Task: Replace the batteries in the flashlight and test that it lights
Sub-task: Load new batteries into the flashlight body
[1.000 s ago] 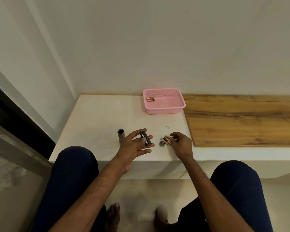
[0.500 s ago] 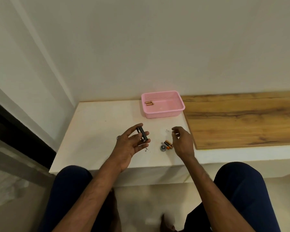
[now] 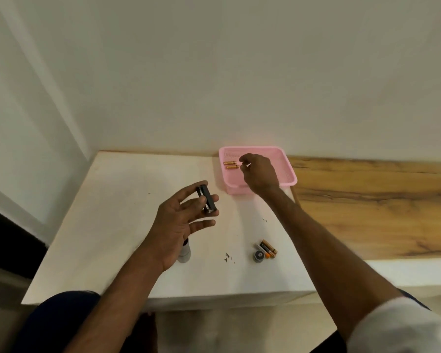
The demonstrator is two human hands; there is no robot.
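Note:
My left hand (image 3: 181,220) holds a black battery holder (image 3: 207,201) between thumb and fingers above the white table (image 3: 117,212). Below that hand stands the grey flashlight body (image 3: 184,254), partly hidden by it. My right hand (image 3: 260,174) reaches into the pink basket (image 3: 289,178). Its curled fingertips are at the right end of two gold batteries (image 3: 231,165) lying inside. Whether they pinch one is unclear. Near the front edge, the round tail cap (image 3: 259,256) lies beside a few black-and-orange batteries (image 3: 268,248).
A wooden board (image 3: 372,205) runs along the right side next to the basket. A white wall stands directly behind the table. Small dark specks (image 3: 227,256) lie on the table near the front. My knees are below the table edge.
My right hand left the batteries near the tail cap and moved up and away into the pink basket. My left hand kept holding the battery holder, lifting it slightly off the flashlight body.

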